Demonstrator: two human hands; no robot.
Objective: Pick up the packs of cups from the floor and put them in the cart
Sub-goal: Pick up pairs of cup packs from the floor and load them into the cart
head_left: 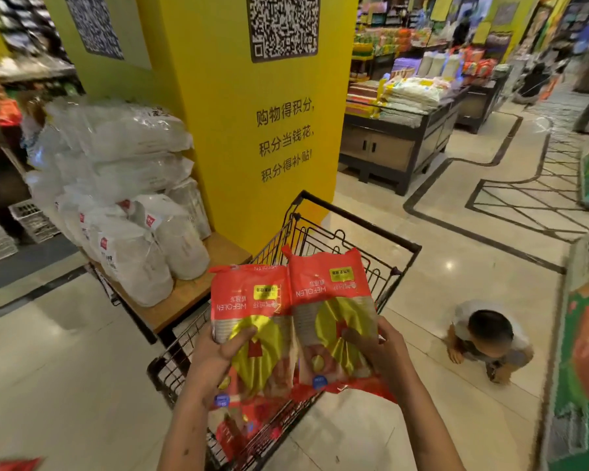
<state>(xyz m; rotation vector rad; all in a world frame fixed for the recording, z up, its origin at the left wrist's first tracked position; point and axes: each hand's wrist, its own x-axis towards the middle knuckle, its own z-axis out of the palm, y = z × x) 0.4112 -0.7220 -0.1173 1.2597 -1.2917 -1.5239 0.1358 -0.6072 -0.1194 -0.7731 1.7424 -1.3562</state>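
The left hand [218,355] and right hand [381,348] each clamp one red pack of cups [249,321] above the cart [371,229] (more packs lie inside); they look light, with slippery film, best gripped at the sides

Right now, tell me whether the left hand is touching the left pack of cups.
Touching. The head view shows the left hand gripping the left pack of cups, its thumb pressed flat across the pack's yellow front, above the cart.
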